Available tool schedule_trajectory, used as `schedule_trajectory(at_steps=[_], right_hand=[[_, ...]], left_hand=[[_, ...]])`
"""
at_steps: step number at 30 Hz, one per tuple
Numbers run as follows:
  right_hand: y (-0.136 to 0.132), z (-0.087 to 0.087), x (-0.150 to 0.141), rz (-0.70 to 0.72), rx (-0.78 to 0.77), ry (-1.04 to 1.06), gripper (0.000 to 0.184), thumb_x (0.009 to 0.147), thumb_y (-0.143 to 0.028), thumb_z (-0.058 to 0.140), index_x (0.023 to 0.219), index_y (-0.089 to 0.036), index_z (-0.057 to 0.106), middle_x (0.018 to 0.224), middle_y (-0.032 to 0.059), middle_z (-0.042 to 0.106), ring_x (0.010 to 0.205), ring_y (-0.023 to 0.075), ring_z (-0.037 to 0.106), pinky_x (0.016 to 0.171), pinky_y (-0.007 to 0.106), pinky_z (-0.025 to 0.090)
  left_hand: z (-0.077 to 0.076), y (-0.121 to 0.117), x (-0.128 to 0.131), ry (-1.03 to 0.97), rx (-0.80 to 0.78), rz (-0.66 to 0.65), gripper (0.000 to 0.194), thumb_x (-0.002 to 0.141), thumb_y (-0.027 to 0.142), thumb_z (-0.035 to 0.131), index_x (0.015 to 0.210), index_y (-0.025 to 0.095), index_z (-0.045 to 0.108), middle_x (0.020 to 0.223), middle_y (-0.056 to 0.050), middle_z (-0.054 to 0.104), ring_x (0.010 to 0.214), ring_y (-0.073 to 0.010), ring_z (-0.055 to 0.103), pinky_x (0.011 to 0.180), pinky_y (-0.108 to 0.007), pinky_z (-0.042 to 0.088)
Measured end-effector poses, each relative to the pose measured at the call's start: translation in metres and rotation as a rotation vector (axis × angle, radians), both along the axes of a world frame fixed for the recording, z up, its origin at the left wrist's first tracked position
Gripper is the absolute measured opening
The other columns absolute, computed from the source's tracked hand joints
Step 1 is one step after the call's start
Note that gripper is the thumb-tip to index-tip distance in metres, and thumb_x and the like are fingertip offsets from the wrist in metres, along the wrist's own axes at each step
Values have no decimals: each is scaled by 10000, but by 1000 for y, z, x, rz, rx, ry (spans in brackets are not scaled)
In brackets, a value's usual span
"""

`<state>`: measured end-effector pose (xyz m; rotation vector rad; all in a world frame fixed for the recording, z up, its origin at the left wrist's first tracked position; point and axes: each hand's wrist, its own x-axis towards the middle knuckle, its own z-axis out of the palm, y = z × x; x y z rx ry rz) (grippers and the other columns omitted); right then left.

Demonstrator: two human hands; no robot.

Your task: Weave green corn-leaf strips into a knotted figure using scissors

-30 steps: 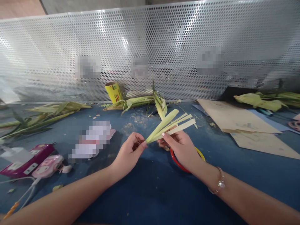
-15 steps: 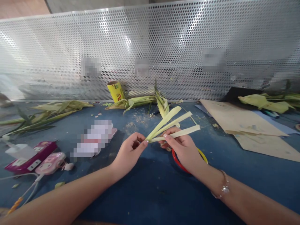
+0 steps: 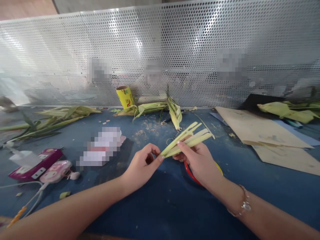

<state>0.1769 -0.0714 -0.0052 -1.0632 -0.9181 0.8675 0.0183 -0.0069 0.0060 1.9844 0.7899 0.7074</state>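
Note:
Pale green corn husk strips [image 3: 175, 144] fan out between my two hands above the blue tabletop. My left hand [image 3: 145, 163] pinches their narrow joined end between thumb and fingertips. Farther along, my right hand [image 3: 197, 158] holds the strips with its thumb on top and fingers beneath. A bracelet circles my right wrist. Under that hand lies something with red and yellow loops [image 3: 191, 175], mostly hidden by it. Just beyond my hands, a piece of corn husk [image 3: 175, 111] rests on the table.
A yellow tube [image 3: 125, 97] stands near the perforated metal screen [image 3: 175, 46]. More husks [image 3: 65, 115] lie back left. At left are a purple power strip [image 3: 37, 165], a pink charger [image 3: 56, 171] and a blurred phone-like object [image 3: 102, 146]. Brown sheets [image 3: 260, 130] lie at right.
The strip my right hand held apart has come back toward the others, and the fan has narrowed. My left hand keeps its pinch at the joined end. The view has shifted slightly.

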Motion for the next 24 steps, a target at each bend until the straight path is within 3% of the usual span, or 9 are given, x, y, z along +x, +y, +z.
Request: schedule_trajectory(at_steps=[7, 16, 21, 24], right_hand=[[-1, 0, -4, 50, -11, -1, 182, 768, -364, 608, 777, -183, 595, 679, 1, 660, 604, 134, 633, 601, 276, 532], [3, -4, -3, 27, -11, 55, 184, 757, -365, 622, 778, -192, 563, 628, -22, 633, 561, 124, 626, 566, 267, 528], [-1, 0, -6, 151, 16, 21, 208, 761, -347, 617, 894, -187, 602, 727, 7, 656, 611, 123, 626, 588, 270, 524], [-3, 1, -6, 163, 25, 14, 243, 757, -333, 618, 951, -186, 611, 739, 10, 657, 606, 121, 619, 597, 278, 522]], left_hand=[[8, -6, 2, 45, -22, -26, 174, 823, 327, 464, 807, 188, 568, 647, 17, 552, 519, -94, 429, 513, -230, 334], [3, -7, -1, -18, 8, 1, 202, 861, 340, 414, 738, 195, 483, 520, 58, 414, 489, -87, 392, 496, -220, 312], [2, -4, -2, -100, -169, -115, 223, 882, 343, 363, 788, 188, 494, 542, 57, 415, 480, -80, 378, 482, -214, 315], [6, -1, -3, -136, -318, -210, 206, 877, 324, 378, 817, 175, 508, 618, 36, 510, 487, -72, 387, 475, -211, 315]])
